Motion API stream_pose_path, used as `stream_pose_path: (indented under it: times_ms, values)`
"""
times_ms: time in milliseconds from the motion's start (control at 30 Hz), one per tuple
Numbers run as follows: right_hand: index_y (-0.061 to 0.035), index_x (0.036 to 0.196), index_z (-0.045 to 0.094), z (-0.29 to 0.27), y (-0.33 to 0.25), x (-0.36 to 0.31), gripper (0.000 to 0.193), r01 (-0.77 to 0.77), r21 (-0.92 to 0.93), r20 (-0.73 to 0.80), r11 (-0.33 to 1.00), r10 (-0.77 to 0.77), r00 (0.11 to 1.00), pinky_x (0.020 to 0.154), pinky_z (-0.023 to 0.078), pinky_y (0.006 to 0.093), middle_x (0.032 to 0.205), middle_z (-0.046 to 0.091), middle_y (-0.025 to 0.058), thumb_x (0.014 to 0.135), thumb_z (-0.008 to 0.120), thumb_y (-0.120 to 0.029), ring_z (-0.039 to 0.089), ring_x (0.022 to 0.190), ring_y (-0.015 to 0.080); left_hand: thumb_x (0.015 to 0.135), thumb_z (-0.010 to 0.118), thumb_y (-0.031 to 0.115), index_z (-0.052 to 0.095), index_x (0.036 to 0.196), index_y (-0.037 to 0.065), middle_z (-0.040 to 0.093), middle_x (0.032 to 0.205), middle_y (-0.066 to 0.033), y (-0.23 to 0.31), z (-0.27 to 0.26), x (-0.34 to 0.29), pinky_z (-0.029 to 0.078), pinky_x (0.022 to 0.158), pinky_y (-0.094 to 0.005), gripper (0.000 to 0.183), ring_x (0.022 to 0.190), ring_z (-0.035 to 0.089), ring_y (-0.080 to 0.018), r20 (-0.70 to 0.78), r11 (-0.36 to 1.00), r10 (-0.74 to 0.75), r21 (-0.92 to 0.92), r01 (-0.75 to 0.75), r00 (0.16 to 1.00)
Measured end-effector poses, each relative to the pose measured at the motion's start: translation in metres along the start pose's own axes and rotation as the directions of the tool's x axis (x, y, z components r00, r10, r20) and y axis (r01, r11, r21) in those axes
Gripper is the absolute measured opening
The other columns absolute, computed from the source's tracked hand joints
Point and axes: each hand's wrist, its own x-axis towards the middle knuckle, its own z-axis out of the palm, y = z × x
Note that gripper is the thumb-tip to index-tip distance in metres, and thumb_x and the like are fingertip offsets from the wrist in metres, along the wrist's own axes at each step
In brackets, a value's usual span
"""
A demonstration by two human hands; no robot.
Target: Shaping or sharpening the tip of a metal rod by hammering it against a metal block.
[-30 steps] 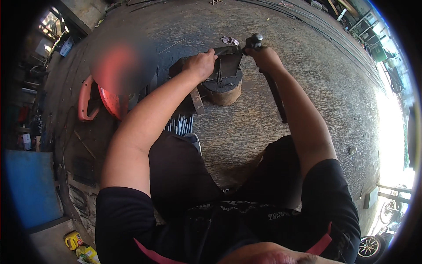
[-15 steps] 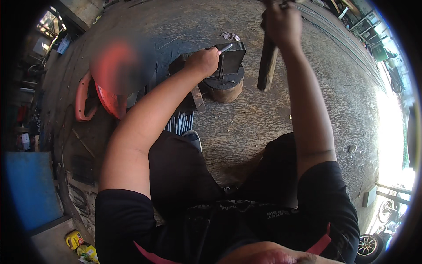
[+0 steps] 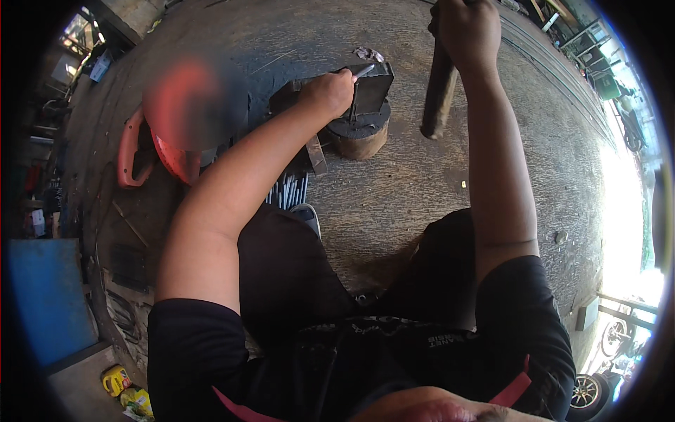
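Note:
My left hand (image 3: 332, 94) is closed round a short grey metal rod (image 3: 365, 70), whose free end sticks out to the right over the top of a dark steel anvil block (image 3: 373, 91). That block is set on a round wooden stump (image 3: 360, 145). Up at the right, my right hand (image 3: 472, 32) grips a hammer (image 3: 439, 98) by its worn wooden handle. The handle's lower end hangs below the fist, and the hammer's head is cut off by the top edge of the picture. Hammer and anvil are apart.
Several similar metal rods (image 3: 290, 191) lie in a bundle by my shoe (image 3: 307, 216). A flat metal bar (image 3: 316, 155) leans beside the stump. To the left stands a red-guarded machine (image 3: 176, 158) with a red handle (image 3: 131, 151), partly blurred. A crumpled scrap (image 3: 368, 54) lies behind the anvil.
My right hand has shifted a little to the right and up with the hammer. My left hand and the rod sit slightly farther right at the anvil.

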Motion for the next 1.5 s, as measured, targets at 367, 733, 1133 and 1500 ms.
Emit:
stream_pose_path:
  times_ms: [367,733,1133,1500]
  values:
    - [0.0004,0.098,0.069,0.014,0.097,0.000,0.062,-0.155,-0.476,0.342,0.866,0.345,0.874,0.064,0.054,0.0358,0.077,0.068,0.0150,0.084,0.060,-0.060,0.068,0.065,0.0255,0.101,0.036,0.033,0.054,0.102,0.005,0.066,0.091,-0.0261,-0.007,0.007,0.001,0.050,0.077,-0.0557,0.033,0.089,0.064,-0.0452,-0.030,0.998,0.035,0.053,-0.034,0.999]
    - [-0.0007,0.093,0.064,0.016,0.090,0.013,0.043,0.155,-0.253,-0.003,0.955,-0.161,0.987,0.068,0.055,0.0422,0.079,0.068,0.0220,0.089,0.058,-0.043,0.070,0.079,0.0348,0.101,0.037,0.031,0.053,0.100,0.006,0.066,0.082,-0.0239,0.003,0.008,0.005,0.051,0.069,-0.0555,0.030,0.080,0.065,-0.0454,-0.117,0.992,0.126,0.018,-0.125,0.985]
    - [-0.0040,0.080,0.062,-0.014,0.019,0.008,0.039,-0.013,0.041,0.031,0.999,0.012,0.999,0.048,0.046,0.0302,0.059,0.055,0.0027,0.090,0.061,-0.042,0.057,0.051,0.0144,0.101,0.038,0.032,0.053,0.097,0.005,0.066,0.082,-0.0255,-0.002,0.003,-0.001,0.051,0.071,-0.0554,0.030,0.081,0.065,-0.0437,-0.097,0.993,0.115,0.051,-0.111,0.989]
    - [-0.0021,0.103,0.070,0.010,0.104,-0.005,0.058,-0.244,-0.531,0.354,0.812,0.473,0.807,0.070,0.054,0.0373,0.087,0.070,0.0164,0.084,0.062,-0.056,0.069,0.075,0.0275,0.100,0.039,0.033,0.057,0.100,0.006,0.068,0.087,-0.0222,-0.007,-0.004,0.001,0.052,0.075,-0.0527,0.033,0.088,0.067,-0.0414,-0.062,0.992,0.076,0.110,-0.069,0.995]
